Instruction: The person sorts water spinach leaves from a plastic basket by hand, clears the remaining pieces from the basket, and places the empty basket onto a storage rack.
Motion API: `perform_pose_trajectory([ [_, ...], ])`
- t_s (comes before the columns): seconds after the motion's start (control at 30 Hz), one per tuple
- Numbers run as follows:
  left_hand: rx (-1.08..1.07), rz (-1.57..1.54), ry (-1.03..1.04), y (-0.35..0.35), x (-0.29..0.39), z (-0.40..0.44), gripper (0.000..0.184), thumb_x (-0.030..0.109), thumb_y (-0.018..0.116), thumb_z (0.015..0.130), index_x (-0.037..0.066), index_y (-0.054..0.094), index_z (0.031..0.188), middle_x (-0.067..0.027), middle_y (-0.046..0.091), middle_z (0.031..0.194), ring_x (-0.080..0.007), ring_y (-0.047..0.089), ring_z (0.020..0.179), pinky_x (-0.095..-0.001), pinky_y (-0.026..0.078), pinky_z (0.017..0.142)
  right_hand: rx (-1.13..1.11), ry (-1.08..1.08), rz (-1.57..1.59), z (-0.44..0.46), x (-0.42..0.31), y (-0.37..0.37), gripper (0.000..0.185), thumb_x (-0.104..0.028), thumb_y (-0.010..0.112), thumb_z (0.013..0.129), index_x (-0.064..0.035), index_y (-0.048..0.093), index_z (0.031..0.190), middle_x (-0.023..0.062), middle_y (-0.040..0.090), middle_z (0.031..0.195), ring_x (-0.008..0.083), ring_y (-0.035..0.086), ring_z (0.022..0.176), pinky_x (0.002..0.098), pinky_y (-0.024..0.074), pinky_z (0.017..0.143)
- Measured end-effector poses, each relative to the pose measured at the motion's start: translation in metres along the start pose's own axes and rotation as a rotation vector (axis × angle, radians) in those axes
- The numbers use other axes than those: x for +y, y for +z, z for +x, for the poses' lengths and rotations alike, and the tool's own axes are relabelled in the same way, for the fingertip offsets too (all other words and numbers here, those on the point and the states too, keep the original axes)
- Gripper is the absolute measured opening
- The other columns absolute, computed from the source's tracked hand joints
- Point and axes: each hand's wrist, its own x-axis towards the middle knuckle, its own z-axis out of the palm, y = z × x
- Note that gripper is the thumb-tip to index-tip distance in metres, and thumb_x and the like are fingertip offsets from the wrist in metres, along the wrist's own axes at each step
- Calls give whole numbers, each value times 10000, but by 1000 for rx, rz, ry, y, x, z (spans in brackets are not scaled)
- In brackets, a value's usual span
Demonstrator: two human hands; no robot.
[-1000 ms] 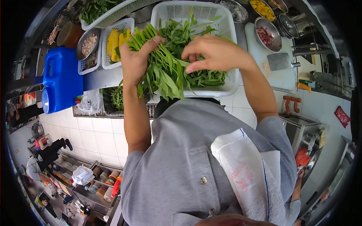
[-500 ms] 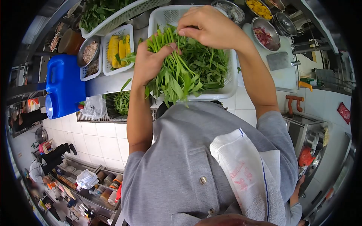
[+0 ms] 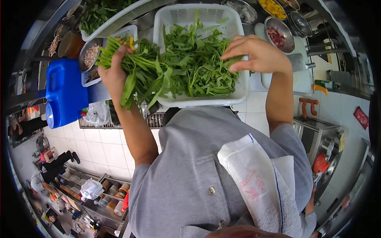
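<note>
My left hand [image 3: 113,77] is wrapped round a bunch of leafy green stalks [image 3: 141,65], cut ends to the left and leaves drooping right. This bunch hangs over the left side of a white plastic basket [image 3: 159,24]. Loose leafy greens [image 3: 198,67] lie heaped inside the basket. Over its right side, my right hand [image 3: 262,55] has bent fingers, and a green leaf [image 3: 233,61] shows between thumb and fingers.
Left of the basket are a blue jug [image 3: 65,93], a bowl of chopped pale food [image 3: 91,55] and another basket of greens [image 3: 101,18]. To the right, a cleaver [image 3: 297,62] lies on a cutting board [image 3: 287,81] by a metal bowl [image 3: 279,35]. Other people work at lower left and lower right.
My left hand has carried the bunch left, away from the middle of the basket. My right hand has moved right and down, off the stalks, uncovering the loose greens.
</note>
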Motion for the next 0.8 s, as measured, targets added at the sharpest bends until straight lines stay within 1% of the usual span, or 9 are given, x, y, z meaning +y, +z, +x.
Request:
perform_pose_trajectory([
  [0.17,-74,61,-30,4,5,-9,184,52,704,785,-40,604,908,-80,593,707,-133,540,633,-244,419,634,125,364,159,-8,56,-5,206,-122,659,812,1,681,976,142,681,970,246,641,931,360,490,806],
  [0.27,-196,-27,-27,10,5,-11,154,37,673,806,-48,593,907,-77,559,665,-152,541,611,-265,429,614,275,425,-138,-12,83,16,217,-148,676,776,-17,675,949,133,695,867,309,659,859,390,509,748],
  [0.33,-204,-24,-47,9,2,-12,162,40,675,805,-50,593,913,-75,553,656,-154,541,605,-268,433,613,154,706,-526,-19,95,31,208,-135,676,776,-49,660,964,145,667,879,294,642,819,385,498,739],
  [0.43,-230,-52,-76,6,-4,-14,182,48,684,800,-53,595,922,-71,551,649,-153,544,597,-270,440,615,159,833,-493,-19,102,51,227,-135,672,732,-38,649,935,143,670,857,336,638,897,446,502,734],
  [0.57,-204,42,-70,3,-3,-14,207,63,706,785,-53,602,921,-72,581,666,-140,553,600,-271,446,617,115,820,-299,-31,100,24,196,-127,645,767,-32,643,939,148,665,836,291,650,826,407,507,708],
  [0.63,-187,86,-57,5,-4,-13,204,59,708,780,-52,605,917,-76,598,682,-134,552,602,-267,446,612,497,583,51,-39,101,6,156,-118,605,828,-22,641,946,115,654,793,197,645,738,341,502,658],
  [0.67,-171,129,-42,6,-4,-11,201,55,709,776,-52,607,913,-79,616,698,-128,552,604,-264,446,607,501,583,50,-36,93,-2,156,-118,605,828,-22,641,946,115,654,793,197,645,738,341,502,658],
  [0.73,-195,134,-45,17,4,-12,192,52,699,781,-55,612,915,-95,638,726,-132,569,627,-266,456,616,686,417,160,-30,71,-15,134,-87,584,896,-13,636,995,9,625,825,66,553,705,225,462,637],
  [0.8,-215,138,-49,35,14,-16,184,50,689,786,-58,616,916,-111,660,754,-136,587,651,-269,465,625,658,389,134,-22,53,-21,142,-99,585,904,-16,638,1007,5,625,826,66,554,708,220,464,638],
])
